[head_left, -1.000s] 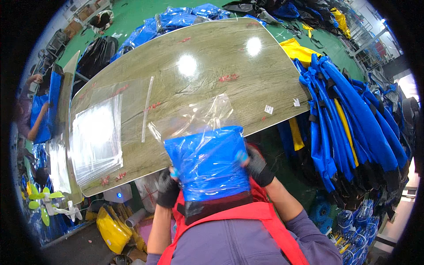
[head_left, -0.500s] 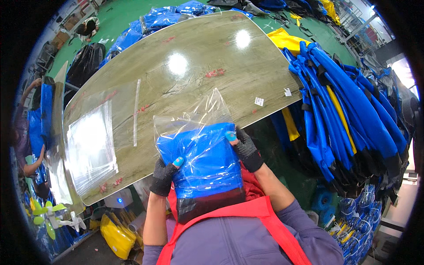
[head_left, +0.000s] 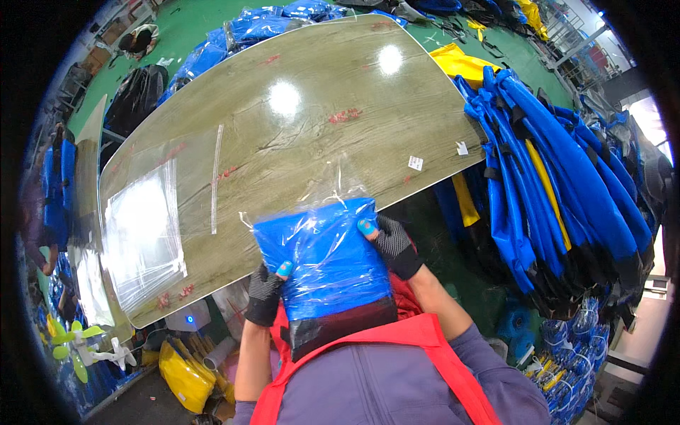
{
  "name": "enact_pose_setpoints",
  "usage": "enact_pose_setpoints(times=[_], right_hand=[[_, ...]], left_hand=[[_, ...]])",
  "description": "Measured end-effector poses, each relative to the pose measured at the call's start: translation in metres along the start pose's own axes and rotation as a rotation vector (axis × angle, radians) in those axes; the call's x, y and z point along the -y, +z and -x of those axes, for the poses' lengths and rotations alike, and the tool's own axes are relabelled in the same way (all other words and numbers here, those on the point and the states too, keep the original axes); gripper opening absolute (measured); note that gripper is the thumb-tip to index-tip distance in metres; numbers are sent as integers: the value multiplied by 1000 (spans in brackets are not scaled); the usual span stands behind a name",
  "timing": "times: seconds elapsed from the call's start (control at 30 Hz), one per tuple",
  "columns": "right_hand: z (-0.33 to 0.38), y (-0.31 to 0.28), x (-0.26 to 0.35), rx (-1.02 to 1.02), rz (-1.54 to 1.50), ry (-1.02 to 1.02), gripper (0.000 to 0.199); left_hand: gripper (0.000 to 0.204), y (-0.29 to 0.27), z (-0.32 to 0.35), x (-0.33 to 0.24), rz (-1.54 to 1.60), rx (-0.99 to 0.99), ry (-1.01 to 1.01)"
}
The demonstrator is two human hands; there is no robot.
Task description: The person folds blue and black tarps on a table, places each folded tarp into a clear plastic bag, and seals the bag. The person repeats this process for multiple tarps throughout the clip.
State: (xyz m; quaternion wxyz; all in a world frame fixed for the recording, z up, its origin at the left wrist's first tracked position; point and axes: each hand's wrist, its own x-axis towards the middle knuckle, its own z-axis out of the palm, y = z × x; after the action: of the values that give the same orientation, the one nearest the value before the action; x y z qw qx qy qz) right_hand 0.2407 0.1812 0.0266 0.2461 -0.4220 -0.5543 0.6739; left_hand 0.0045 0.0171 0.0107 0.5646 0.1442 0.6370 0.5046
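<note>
Between my hands is a folded blue and black package (head_left: pixel 327 262) inside a clear plastic bag, held against my body at the table's near edge. My left hand (head_left: pixel 265 292), in a dark knit glove with a blue-covered thumb, grips its left side. On the upper right side, my right hand (head_left: pixel 394 246) in a like glove pinches the package, thumb on top and fingers behind. The bag's loose clear end (head_left: pixel 338 180) sticks up past the blue fold, over the tabletop (head_left: pixel 312 134). The fingers under the package are partly hidden.
A stack of clear flat bags (head_left: pixel 145 230) lies on the table's left. Long blue and black covers (head_left: pixel 559 184) hang at the right, near yellow fabric (head_left: pixel 460 64). Blue wrapped packages (head_left: pixel 262 30) lie beyond the table. A green fan (head_left: pixel 74 340) stands lower left; another person works at far left.
The bag's loose end has sunk lower and flattened toward the blue fold. My left hand has shifted slightly down; both hands keep their hold. The person at far left has moved their arms down.
</note>
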Motion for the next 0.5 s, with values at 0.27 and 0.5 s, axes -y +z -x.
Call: enact_pose_setpoints(times=[0.27,0.5], right_hand=[[14,12,-12,-67,7,-117,51],[17,14,-14,6,154,35,48]], left_hand=[[53,-7,-20,-18,113,-64,166],[59,7,6,-13,168,-35,209]])
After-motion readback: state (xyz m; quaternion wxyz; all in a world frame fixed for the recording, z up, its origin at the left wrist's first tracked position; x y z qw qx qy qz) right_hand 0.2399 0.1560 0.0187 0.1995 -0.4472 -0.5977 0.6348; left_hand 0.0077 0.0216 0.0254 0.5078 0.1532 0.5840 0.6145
